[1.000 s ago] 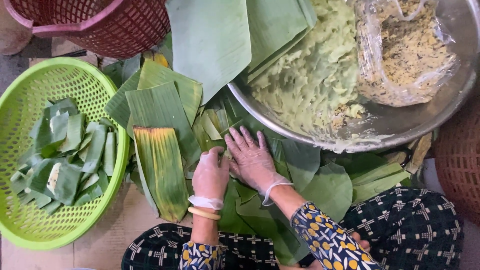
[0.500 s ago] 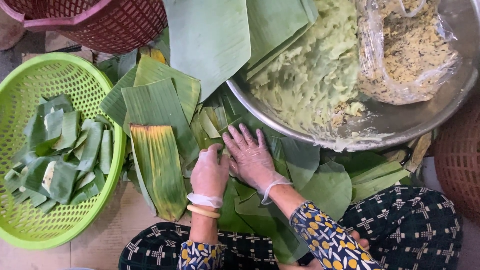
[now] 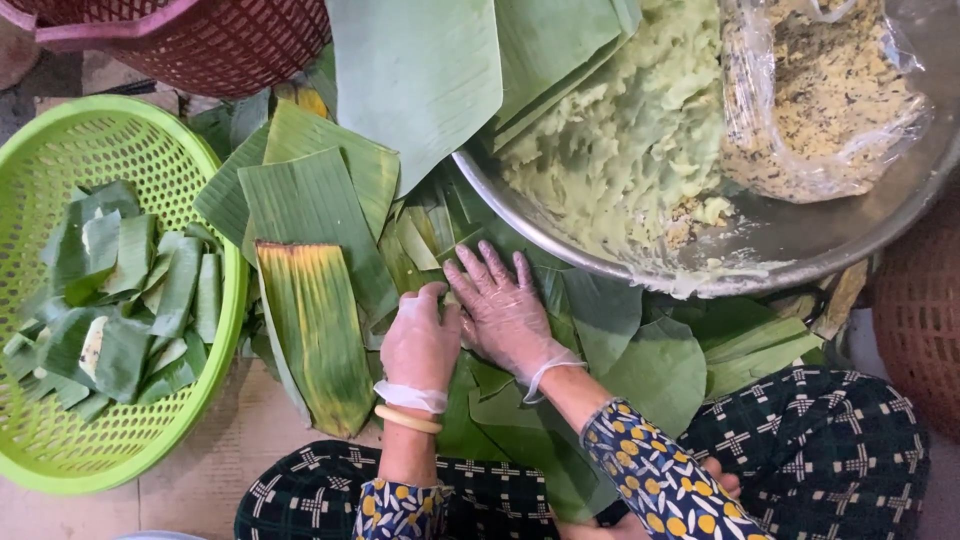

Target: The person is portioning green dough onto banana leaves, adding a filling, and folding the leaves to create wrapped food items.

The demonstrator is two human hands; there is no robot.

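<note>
Both hands wear thin clear plastic gloves and rest on a pile of green banana leaves (image 3: pixel 640 370) in front of my lap. My left hand (image 3: pixel 420 345) is curled, its fingers pressed down on something small that the hand hides. My right hand (image 3: pixel 505 310) lies flat beside it, fingers spread over the leaves and touching the left hand. A yellowed leaf strip (image 3: pixel 318 330) lies just left of the left hand. A big metal bowl (image 3: pixel 780 245) above the hands holds pale green dough (image 3: pixel 630 130) and a clear bag of crumbly yellow filling (image 3: pixel 825 100).
A lime green plastic basket (image 3: pixel 60 440) at the left holds several small folded leaf parcels (image 3: pixel 120 300). A dark red basket (image 3: pixel 210 40) stands at the top left. A large leaf (image 3: pixel 420 80) leans over the bowl's rim. A woven brown basket (image 3: pixel 920 310) is at the right edge.
Both hands stay in the same spot on the leaves. The left hand's fingers have curled in a little closer to the right hand.
</note>
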